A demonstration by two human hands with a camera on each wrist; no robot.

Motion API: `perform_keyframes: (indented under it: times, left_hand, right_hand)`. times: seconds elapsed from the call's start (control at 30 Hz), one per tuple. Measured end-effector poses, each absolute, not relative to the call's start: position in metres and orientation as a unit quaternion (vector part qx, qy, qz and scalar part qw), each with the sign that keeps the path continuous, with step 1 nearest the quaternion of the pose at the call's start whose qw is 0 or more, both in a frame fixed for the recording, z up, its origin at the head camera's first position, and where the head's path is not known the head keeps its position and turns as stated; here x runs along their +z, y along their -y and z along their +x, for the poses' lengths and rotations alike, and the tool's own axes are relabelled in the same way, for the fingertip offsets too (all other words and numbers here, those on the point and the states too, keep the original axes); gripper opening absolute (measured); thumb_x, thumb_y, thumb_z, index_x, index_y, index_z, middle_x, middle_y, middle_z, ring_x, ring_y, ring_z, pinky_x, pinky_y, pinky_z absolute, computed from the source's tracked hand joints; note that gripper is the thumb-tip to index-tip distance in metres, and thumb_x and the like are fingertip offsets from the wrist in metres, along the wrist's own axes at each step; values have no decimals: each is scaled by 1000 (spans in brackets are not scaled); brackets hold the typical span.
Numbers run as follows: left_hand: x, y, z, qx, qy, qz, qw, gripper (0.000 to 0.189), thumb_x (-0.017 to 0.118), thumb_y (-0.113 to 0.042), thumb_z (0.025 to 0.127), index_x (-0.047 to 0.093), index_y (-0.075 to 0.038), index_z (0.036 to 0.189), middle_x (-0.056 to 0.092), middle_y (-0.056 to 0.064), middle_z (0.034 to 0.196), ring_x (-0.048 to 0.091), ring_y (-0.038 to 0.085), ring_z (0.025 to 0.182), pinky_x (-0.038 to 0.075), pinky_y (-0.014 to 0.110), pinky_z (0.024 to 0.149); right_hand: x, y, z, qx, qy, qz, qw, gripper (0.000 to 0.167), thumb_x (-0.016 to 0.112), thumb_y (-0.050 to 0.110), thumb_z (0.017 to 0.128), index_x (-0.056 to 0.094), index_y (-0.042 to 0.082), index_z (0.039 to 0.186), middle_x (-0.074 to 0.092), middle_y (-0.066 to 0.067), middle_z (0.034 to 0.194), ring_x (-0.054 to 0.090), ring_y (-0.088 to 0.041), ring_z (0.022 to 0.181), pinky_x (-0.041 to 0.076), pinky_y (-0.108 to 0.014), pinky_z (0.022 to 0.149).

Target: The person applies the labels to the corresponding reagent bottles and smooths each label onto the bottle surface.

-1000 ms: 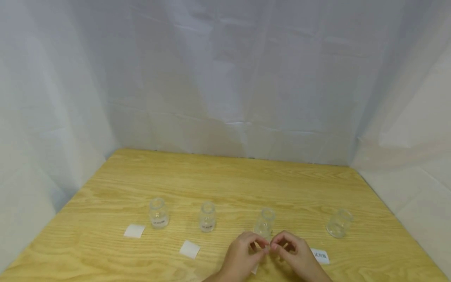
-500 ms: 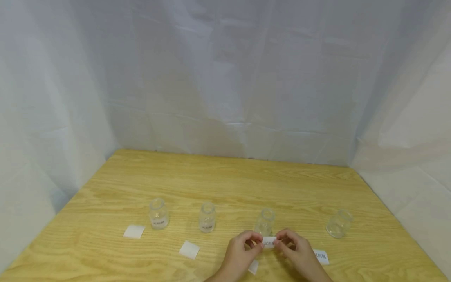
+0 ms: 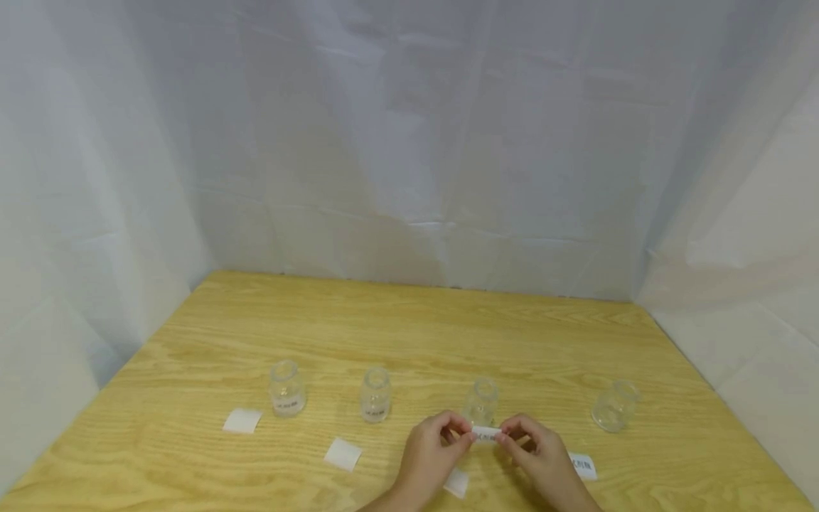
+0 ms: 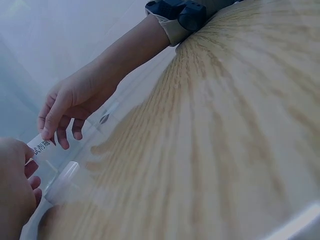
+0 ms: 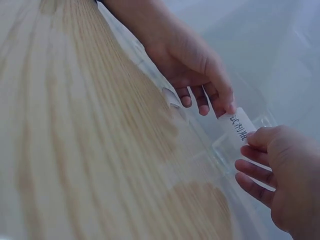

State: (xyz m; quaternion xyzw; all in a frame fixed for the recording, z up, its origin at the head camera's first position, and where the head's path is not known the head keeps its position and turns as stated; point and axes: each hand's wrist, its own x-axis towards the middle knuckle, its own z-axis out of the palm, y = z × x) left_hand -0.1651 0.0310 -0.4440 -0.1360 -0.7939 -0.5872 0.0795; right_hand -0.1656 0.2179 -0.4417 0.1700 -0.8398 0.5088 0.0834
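Printed label point(image 3: 486, 434) is stretching nine-to-three o'clock between left hand point(image 3: 430, 454) and right hand point(image 3: 539, 455), fingers pinching both ends, a glass jar point(image 3: 483, 402) standing at twelve.

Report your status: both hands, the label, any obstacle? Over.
Left hand, right hand: pinching opposite ends of label. Label in front of third jar from left, print showing. No visible obstacle between label and jar.

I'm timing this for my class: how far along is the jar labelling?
Apparently done: the leftmost jar and second jar bear printed labels. In hand: the left hand and right hand pinch another label between them, in front of the third jar. Probably left: applying it, then labelling the rightmost jar, which shows none; a loose label lies by the right hand.
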Motion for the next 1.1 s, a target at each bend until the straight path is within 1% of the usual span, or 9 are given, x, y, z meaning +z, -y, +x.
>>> perform_keyframes:
  times: [0.07, 0.2, 0.3, 0.43, 0.53, 0.63, 0.73, 0.87, 1.1]
  left_hand:
    - [-444, -30, -166, -581, 798, -139, 77, 7, 71, -14, 80, 65, -11, 81, 55, -11, 75, 48, 3, 64, 43, 19, 53]
    - [-444, -31, -168, -561, 811, -139, 88, 7, 71, -17, 80, 65, -14, 80, 53, -10, 80, 48, 7, 70, 42, 20, 59]
    - [-444, -31, -170, -537, 826, -133, 110, 7, 73, -21, 78, 66, -18, 79, 53, -9, 89, 47, 12, 79, 40, 23, 65]
    - [-445, -32, -172, -513, 840, -126, 128, 7, 74, -22, 77, 66, -21, 78, 54, -4, 98, 45, 18, 93, 41, 31, 74]
    - [-446, -33, -174, -507, 841, -130, 137, 8, 73, -20, 77, 66, -21, 78, 55, 1, 106, 45, 23, 102, 42, 42, 81]
    - [-447, -33, -177, -508, 837, -141, 148, 9, 73, -17, 77, 64, -20, 77, 57, 5, 112, 47, 27, 107, 41, 49, 86]
    - [-449, -34, -180, -511, 832, -152, 154, 11, 72, -13, 78, 62, -18, 77, 59, 5, 114, 49, 27, 109, 40, 50, 90]
    - [-450, -35, -181, -514, 831, -153, 145, 12, 69, -10, 79, 61, -17, 77, 60, 3, 115, 50, 27, 111, 39, 48, 92]
    - [-450, -35, -183, -514, 834, -146, 134, 9, 68, -11, 81, 62, -17, 78, 61, 2, 114, 51, 27, 110, 40, 47, 91]
  right_hand:
    - [-443, -217, -167, 498, 841, 181, 110, 9, 65, 3, 84, 61, 10, 88, 59, 2, 84, 56, -10, 70, 50, -26, 55]
    - [-445, -215, -171, 484, 839, 193, 156, 18, 67, 0, 81, 61, 16, 83, 58, 2, 96, 55, -9, 81, 51, -25, 59]
    - [-446, -214, -173, 484, 837, 196, 163, 18, 67, 0, 81, 60, 17, 83, 56, -1, 105, 55, -13, 89, 51, -24, 63]
    - [-448, -215, -176, 493, 831, 204, 156, 18, 67, 0, 80, 60, 16, 83, 55, -6, 111, 55, -21, 93, 52, -24, 68]
    - [-450, -215, -179, 491, 830, 209, 162, 19, 68, -1, 79, 61, 16, 83, 56, -7, 111, 56, -23, 93, 52, -25, 69]
    - [-451, -216, -182, 482, 834, 209, 167, 20, 69, -1, 78, 61, 17, 81, 57, -5, 109, 57, -20, 92, 52, -25, 70]
    - [-451, -216, -185, 480, 836, 209, 166, 22, 69, -4, 77, 62, 16, 80, 59, -3, 106, 58, -17, 90, 52, -25, 70]
    - [-451, -216, -187, 470, 841, 210, 166, 23, 69, -6, 76, 62, 15, 80, 60, -2, 104, 59, -15, 88, 52, -25, 69]
    - [-453, -217, -189, 466, 837, 226, 175, 21, 70, -5, 76, 63, 15, 81, 61, -1, 103, 60, -17, 89, 52, -24, 69]
